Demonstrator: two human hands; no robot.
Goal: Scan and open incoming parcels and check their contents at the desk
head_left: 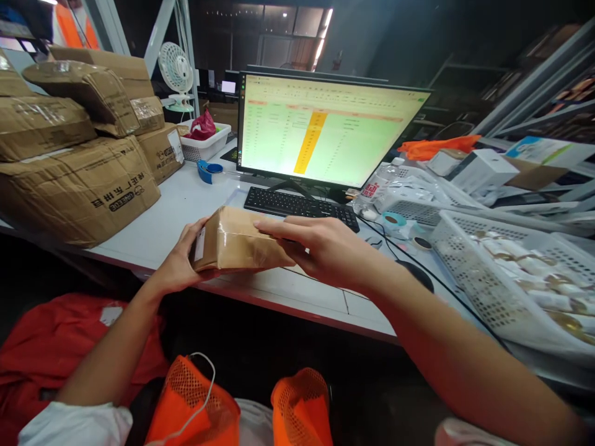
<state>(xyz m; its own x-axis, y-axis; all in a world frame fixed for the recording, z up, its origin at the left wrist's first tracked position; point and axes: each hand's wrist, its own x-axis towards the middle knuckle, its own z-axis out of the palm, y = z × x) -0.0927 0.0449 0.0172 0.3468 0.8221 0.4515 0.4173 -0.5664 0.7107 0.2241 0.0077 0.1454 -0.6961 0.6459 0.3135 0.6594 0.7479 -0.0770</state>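
Observation:
A small taped cardboard box [246, 241] is held tilted over the desk's front edge, with clear shiny tape on its near corner and a white label on its left end. My left hand [179, 260] is closed around that left end, thumb and fingers spread over the side. Above the box's right part is my right hand [320, 244], its index finger reaching onto the top face and the other fingers curled in. Something thin and dark shows beneath the index finger, too little of it to name.
Taped cartons [83, 186] are stacked at left. Behind the box stand a keyboard [297, 204] and a lit monitor [320, 133]. A white basket of rolls [511, 279], tape rolls [394, 220] and a plastic bottle [379, 183] occupy the right. A blue tape dispenser [209, 171] lies near a small fan [176, 68].

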